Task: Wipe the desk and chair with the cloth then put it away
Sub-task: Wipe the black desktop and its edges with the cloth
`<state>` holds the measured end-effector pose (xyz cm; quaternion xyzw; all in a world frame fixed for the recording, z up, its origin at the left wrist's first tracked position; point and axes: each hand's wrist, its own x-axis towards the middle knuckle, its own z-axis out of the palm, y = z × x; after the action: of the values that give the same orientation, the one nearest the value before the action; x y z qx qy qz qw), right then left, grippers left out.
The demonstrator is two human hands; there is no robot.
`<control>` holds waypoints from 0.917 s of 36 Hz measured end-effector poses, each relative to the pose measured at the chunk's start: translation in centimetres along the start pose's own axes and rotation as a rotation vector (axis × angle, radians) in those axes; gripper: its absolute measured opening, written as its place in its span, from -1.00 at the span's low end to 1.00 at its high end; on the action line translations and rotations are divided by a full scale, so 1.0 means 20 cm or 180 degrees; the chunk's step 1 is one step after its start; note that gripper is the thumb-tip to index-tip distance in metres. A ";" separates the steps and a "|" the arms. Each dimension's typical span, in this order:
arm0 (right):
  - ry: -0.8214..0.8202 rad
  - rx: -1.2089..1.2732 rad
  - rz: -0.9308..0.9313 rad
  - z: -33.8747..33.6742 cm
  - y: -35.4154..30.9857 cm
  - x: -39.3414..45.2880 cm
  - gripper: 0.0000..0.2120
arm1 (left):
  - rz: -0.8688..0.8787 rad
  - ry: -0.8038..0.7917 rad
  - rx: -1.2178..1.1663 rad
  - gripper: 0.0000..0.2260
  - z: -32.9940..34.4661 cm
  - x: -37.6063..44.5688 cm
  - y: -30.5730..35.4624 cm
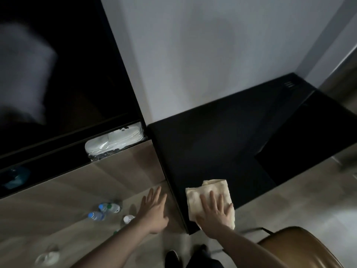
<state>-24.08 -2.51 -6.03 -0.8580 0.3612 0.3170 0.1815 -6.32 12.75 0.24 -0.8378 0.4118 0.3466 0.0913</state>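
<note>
Nearest, at the lower right, the curved tan back of the chair sits just off the near edge of the black tabletop; by the look of it, it is not yet wiped. Dark shoes show on the floor below.

The right hand lies flat on the cream cloth, fingers straight and spread, pressing rather than gripping. The cloth is folded into a rough pad at the tabletop's near left corner, with its near part hanging slightly over the near edge. The left hand is open too, fingers straight and close together, held just beside the tabletop's left edge over the pale wooden counter; whether it touches the wood cannot be told.

The step in hand looks like the desk wipe, early on, since most of the dark top lies ahead of the cloth. To do it well, keep the palm flat so the whole pad bears down, and work in overlapping strokes from this corner toward the far edge by the wall and then along to the right corner. Pull the overhanging part back under the hand so it does not drag or slip off.

Left of the hand, small water bottles stand on the counter, and farther back a plastic-wrapped white bundle sits in a dark shelf.
</note>
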 end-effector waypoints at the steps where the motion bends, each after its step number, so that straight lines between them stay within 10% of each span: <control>1: 0.0001 0.0003 0.0025 0.01 0.00 -0.02 -0.25 | 0.0020 0.0006 0.0041 -0.26 -0.01 0.00 0.01; 33: -0.0307 0.1871 0.1679 0.00 -0.22 0.06 0.03 | 0.0647 -0.0485 0.0812 -0.28 -0.14 0.45 0.15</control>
<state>-20.09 -0.13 -6.50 -0.6313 0.6356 0.2758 0.3484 -3.33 3.98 -3.09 -0.7448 0.5269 0.3614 0.1923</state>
